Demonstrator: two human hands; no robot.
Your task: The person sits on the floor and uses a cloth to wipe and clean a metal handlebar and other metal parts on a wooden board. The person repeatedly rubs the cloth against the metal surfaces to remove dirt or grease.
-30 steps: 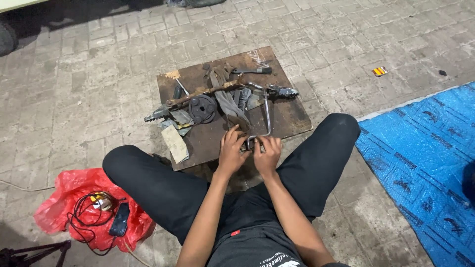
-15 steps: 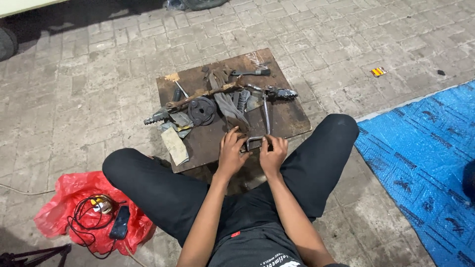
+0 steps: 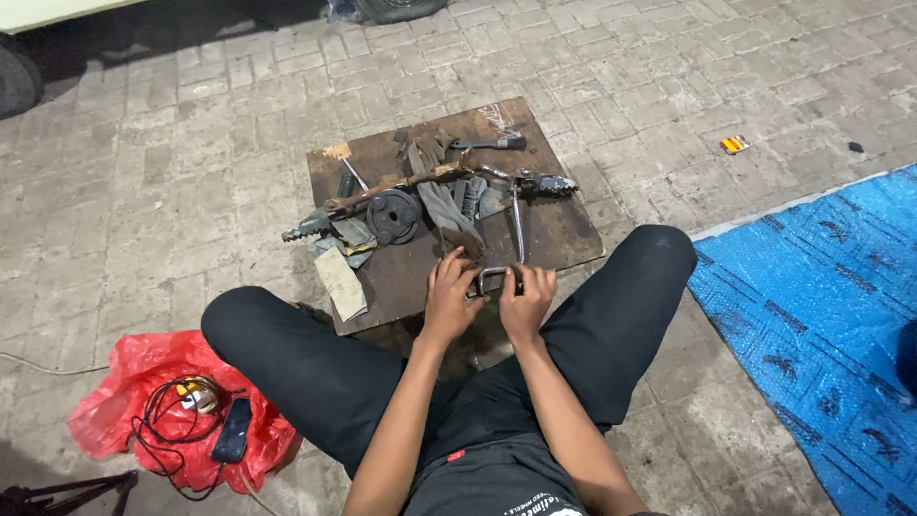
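I sit cross-legged on a paved floor with a brown wooden board (image 3: 564, 234) in front of me. My left hand (image 3: 451, 291) and my right hand (image 3: 523, 298) both grip the near end of a bent metal pedal lever (image 3: 517, 225) that runs away from me to a rusty footrest bar (image 3: 401, 186) lying across the board. A dark round disc (image 3: 393, 216), grey rags (image 3: 444, 205) and a black-handled tool (image 3: 492, 143) lie on the board around the bar.
A red plastic bag (image 3: 105, 406) with black cable and a phone (image 3: 232, 430) lies at my left. A blue tarp (image 3: 821, 315) covers the ground at the right. A small yellow-red object (image 3: 734, 144) lies on the pavers. A vehicle tyre (image 3: 17, 81) shows top left.
Both hands stay on the lever's near end. The lever has swung slightly, its shaft now pointing straighter away from me.
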